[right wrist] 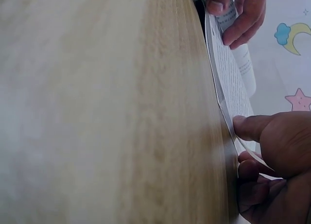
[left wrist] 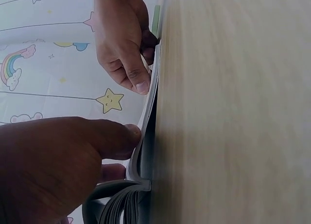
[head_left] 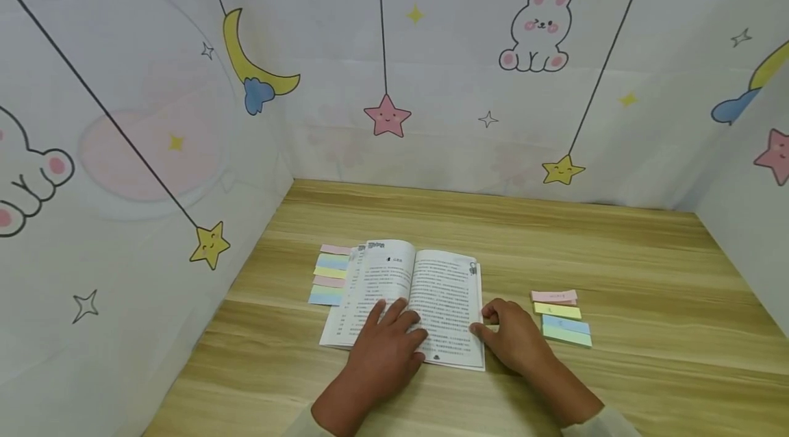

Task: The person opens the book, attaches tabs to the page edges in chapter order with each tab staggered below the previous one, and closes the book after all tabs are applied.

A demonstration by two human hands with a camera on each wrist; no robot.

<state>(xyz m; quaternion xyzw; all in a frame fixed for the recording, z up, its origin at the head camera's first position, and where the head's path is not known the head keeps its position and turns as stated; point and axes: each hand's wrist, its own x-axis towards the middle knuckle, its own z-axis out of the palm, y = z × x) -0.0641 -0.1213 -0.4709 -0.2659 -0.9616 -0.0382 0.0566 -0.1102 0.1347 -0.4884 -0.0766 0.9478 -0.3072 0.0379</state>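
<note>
An open book [head_left: 444, 293] with printed text lies on the table. Across its lower middle, near the fold, my left hand [head_left: 388, 348] rests with fingers spread over the pages. At the book's right edge my right hand [head_left: 518, 338] pinches a page, thumb on top and fingers curled beneath. In the right wrist view that page [right wrist: 251, 152] bends up slightly by the thumb. Coloured paper tabs [head_left: 331, 263] in pink, blue, yellow and green stick out past the book's left edge. The left wrist view shows the left thumb [left wrist: 119, 139] over the book's lower edge.
Right of the right hand, pink, yellow, blue and green paper strips [head_left: 557, 311] lie in a stack on the wood-grain table [head_left: 666, 300]. White cloth walls [head_left: 444, 149] with cartoon prints close in the table at the back and both sides.
</note>
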